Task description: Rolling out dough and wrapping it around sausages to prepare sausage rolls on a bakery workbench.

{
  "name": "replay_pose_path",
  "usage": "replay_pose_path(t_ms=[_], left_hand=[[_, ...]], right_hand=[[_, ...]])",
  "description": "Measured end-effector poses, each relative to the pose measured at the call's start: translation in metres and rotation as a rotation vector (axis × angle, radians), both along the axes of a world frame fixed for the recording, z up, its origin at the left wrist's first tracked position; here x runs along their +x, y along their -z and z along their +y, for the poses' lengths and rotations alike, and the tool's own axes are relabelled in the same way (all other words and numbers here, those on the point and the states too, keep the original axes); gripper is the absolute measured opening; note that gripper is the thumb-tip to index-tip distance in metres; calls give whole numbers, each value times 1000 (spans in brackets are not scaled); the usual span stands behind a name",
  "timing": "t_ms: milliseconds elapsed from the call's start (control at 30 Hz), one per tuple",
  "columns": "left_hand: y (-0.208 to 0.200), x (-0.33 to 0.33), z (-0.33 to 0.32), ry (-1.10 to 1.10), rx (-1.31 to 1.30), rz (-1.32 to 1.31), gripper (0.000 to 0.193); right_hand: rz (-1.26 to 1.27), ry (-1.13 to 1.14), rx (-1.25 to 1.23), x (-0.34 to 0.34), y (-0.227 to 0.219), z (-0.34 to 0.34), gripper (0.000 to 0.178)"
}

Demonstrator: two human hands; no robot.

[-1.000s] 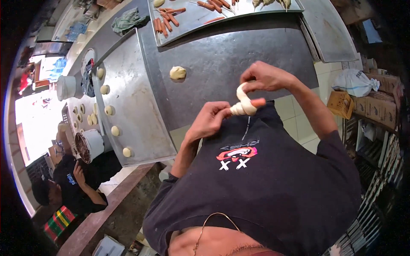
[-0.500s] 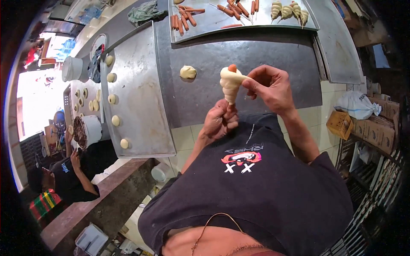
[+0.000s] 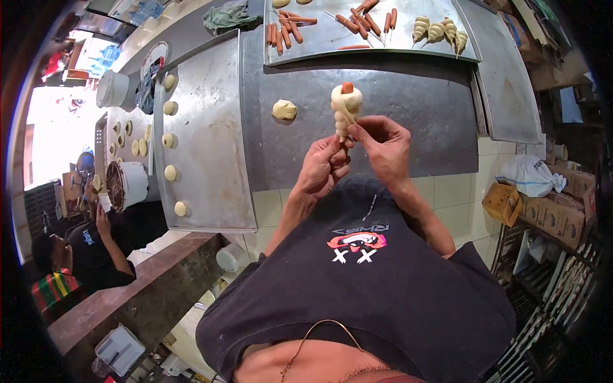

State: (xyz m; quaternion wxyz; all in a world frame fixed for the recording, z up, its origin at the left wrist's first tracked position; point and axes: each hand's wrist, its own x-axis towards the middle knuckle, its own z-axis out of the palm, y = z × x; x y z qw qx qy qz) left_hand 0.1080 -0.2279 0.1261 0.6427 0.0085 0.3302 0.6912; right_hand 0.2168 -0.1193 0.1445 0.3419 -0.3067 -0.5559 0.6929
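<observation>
A sausage wrapped in a spiral of pale dough (image 3: 345, 107) stands upright in front of me, its orange tip poking out at the top. My left hand (image 3: 321, 167) is closed around its lower end; the stick there is mostly hidden by the fingers. With thumb and forefinger, my right hand (image 3: 387, 148) pinches the tail of the dough strip, drawn down along the coil's right side. A loose lump of dough (image 3: 285, 110) lies on the grey metal table (image 3: 421, 115), left of the wrapped sausage.
Beyond my hands, a metal tray (image 3: 383, 56) bears skewered sausages (image 3: 286, 33) and several dough-wrapped ones (image 3: 437, 29). Left, another tray (image 3: 214, 127) carries a row of dough balls (image 3: 168, 139). A co-worker (image 3: 96, 252) is at far left beside a white bucket (image 3: 133, 184). Cardboard boxes (image 3: 554, 214) stand right.
My right hand has brought the stretched dough strip down and inward, from the top of the sausage to lower on the coil. Both hands are now closer together.
</observation>
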Motion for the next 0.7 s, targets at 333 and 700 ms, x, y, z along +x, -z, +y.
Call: replay_pose_path(t_ms=[333,700], left_hand=[[9,25,10,-215,-122,372,25],[21,22,8,-241,-135,443,29]], right_hand=[[2,79,8,-8,25,2,14],[-91,84,55,-1,31,-3,10]])
